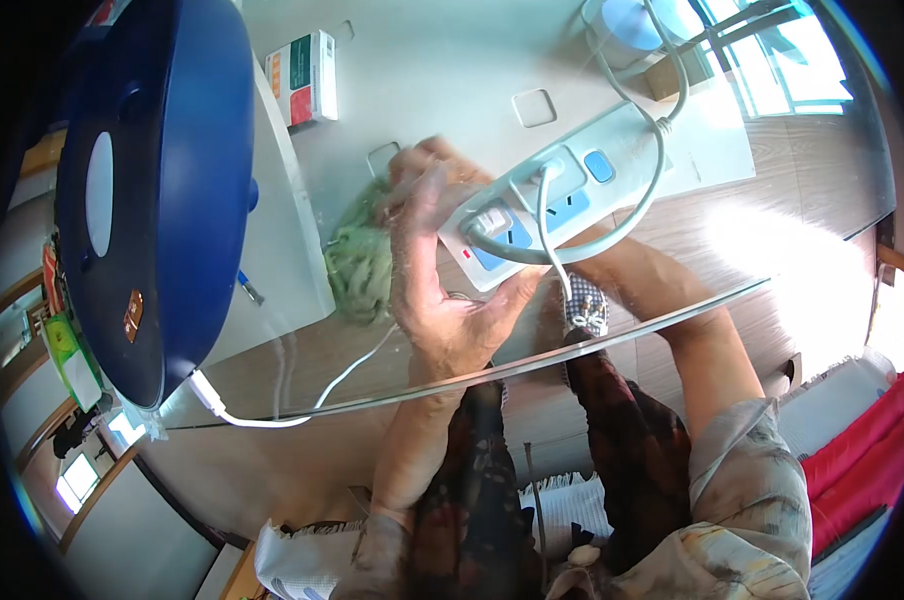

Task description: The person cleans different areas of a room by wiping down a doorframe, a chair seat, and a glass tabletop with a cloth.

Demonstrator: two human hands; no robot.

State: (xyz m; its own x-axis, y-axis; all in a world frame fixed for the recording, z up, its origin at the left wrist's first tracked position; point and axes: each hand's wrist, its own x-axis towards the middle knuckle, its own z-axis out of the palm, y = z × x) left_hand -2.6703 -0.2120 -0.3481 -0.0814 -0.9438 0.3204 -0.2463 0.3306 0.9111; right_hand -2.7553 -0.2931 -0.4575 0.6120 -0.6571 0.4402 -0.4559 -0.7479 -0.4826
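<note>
The power strip (622, 145) lies slantwise over the glass table (392, 60): its long axis runs from near my left hand (447, 315), up and away to the right, with the sockets facing up. I have its near-left end in a wide, C-shaped grip, my thumb at the lower edge and my fingers spread on the other side. My right forearm (652, 280) passes beneath the strip, and my right hand (437, 170) comes out beyond it, blurred, next to the green cloth (360, 265). I cannot tell how tightly those fingers close, or whether they pinch the cloth.

The strip is white and long, with blue socket faces, one blue button (599, 166) and a small red light (466, 254). I count one strip, one cloth and two white plugs in the sockets, one with a thick cable (627, 225) looping round, the other with a thin cord (544, 225). The cloth is pale green and crumpled, just left of the strip's near end.

One big dark blue appliance (207, 180) stands to the left, one white cable plug (208, 393) at its lower end. One small box (302, 80) lies beyond the cloth.
</note>
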